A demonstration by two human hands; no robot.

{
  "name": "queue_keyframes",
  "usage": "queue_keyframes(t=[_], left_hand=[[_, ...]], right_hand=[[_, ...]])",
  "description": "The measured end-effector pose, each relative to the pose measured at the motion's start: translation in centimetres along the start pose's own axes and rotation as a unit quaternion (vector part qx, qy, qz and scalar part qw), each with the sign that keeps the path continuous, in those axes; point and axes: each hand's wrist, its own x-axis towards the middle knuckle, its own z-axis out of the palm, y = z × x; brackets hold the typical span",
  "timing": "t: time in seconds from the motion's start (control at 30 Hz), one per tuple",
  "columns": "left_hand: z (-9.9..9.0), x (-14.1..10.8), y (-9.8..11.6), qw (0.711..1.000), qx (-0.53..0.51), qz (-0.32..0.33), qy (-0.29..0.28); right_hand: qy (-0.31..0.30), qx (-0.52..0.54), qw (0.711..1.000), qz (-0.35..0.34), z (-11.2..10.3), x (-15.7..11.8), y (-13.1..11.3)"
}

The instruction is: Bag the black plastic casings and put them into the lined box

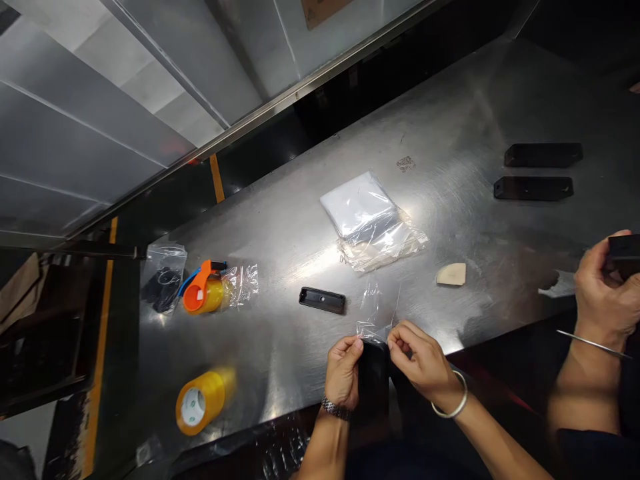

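Grip on clear bag [373, 327]: left hand [344, 373], right hand [417, 360]; black object [374, 380] shadowed.

A stainless steel tabletop [280, 227] runs diagonally across the frame. At its lower left sits a roll of yellow packing tape [200, 402], and above that an orange tape dispenser [203, 291] loaded with yellow tape lies just beside a small zip bag [164, 280] of black parts. Mid-table, a folded stack of clear plastic bags [367, 223] lies near a black plastic casing [323, 301] and a beige wedge [451, 274] (possibly tailor's chalk, hard to tell). Two black bars [543, 155] sit side by side at the right. A yellow floor stripe [103, 320] shows at the left.
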Motion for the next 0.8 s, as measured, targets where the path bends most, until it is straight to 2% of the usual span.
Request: queue_keyframes(t=[0.1,0.23,0.4,0.5,0.63,0.8], left_hand=[[0.2,-0.3,0.1,1.0,-0.006,-0.008,-0.012],[-0.3,-1.0,-0.3,1.0,-0.018,-0.016,0.001],[-2.0,-3.4,-1.9,0.998,-0.025,-0.063,0.008],[-2.9,-5.5,-2.5,0.994,-0.042,-0.101,-0.008],[-3.8,-8.2,-2.4,0.985,-0.068,-0.153,-0.051],[-4.8,-10.0,-1.8,0.975,-0.113,-0.176,-0.076]], right_hand=[[0.035,-0.064,0.995,-0.07,0.6,-0.7,0.4],[0.064,-0.122,0.98,-0.146,1.5,-2.1,1.1],[0.056,-0.067,0.985,-0.149,2.1,-5.1,1.1],[0.048,-0.049,0.981,-0.18,2.0,-7.0,0.6],[0.028,-0.043,0.975,-0.217,1.3,-8.4,-0.6],[-0.004,-0.016,0.978,-0.209,0.6,-9.0,-2.1]])
